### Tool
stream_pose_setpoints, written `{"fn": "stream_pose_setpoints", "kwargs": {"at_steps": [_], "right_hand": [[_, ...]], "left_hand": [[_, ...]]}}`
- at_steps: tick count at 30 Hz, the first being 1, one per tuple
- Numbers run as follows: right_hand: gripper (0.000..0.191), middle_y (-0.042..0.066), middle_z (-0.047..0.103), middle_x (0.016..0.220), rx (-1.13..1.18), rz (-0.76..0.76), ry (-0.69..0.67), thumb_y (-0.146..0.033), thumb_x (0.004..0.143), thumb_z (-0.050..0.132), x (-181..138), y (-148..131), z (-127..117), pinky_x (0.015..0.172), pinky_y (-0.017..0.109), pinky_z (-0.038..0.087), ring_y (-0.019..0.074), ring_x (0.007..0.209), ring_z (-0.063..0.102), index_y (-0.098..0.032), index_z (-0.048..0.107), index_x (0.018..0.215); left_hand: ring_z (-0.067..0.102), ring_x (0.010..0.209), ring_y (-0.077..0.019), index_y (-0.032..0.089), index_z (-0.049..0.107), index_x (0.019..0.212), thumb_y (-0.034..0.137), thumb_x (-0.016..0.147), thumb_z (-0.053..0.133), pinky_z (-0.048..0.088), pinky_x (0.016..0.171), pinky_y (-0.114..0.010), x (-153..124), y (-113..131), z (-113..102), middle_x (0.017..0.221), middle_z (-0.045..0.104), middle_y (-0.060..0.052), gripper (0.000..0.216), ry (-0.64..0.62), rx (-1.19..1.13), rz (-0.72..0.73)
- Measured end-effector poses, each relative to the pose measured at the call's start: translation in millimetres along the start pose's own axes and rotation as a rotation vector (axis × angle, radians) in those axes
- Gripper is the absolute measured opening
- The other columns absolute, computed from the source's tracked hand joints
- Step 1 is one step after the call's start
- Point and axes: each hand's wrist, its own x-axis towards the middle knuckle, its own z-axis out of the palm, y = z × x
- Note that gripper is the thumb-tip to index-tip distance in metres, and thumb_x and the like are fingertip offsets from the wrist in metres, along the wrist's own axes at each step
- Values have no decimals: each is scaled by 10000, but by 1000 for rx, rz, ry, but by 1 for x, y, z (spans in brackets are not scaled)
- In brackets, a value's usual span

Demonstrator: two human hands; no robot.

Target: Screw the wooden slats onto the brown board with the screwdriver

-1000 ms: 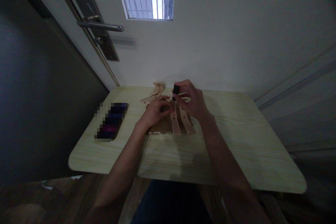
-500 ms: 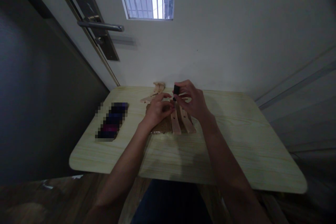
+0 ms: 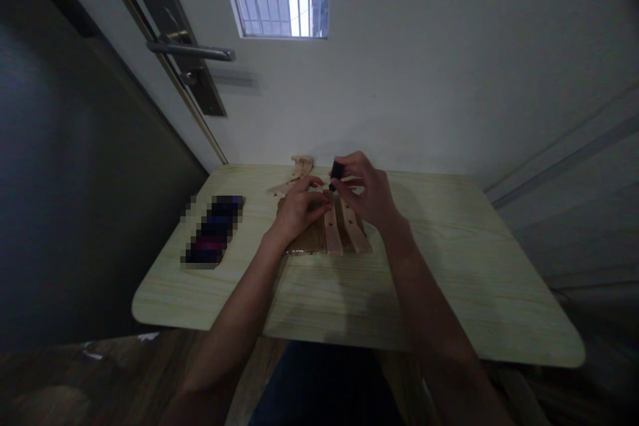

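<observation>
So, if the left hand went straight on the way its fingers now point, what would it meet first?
Most likely the black handle held in the right hand, close ahead; the exact depth is hard to judge.

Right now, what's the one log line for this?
right hand: gripping black object | left hand: at left pale strip's far end | alongside: right pale strip | on table, left: blurred dark item

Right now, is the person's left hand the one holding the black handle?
No, the right hand grips the black handle, while the left hand is by a wooden piece.
</observation>
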Motion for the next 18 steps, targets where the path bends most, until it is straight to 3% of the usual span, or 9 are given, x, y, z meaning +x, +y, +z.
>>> {"fn": "stream_pose_setpoints", "kwargs": {"at_steps": [11,18], "right_hand": [[263,26,687,965,-33,-21,-9,-327,878,589,1,1,1,621,232,613,135,792,700,-238,535,1120],[287,55,689,1081,34,1,-69,-294,877,568,0,-4,-4,676,269,633,176,904,728,-215,527,1150]], "left_hand": [[526,1150,-251,183,699,825,277,850,663,447,1011,-446,-1,0,-1,1210,536,-88,104,-15,20,-8],[531,1143,-259,181,697,849,273,858,652,444,1002,-453,-1,3,-1,1209,543,-94,104,-22,59,-11]]}}
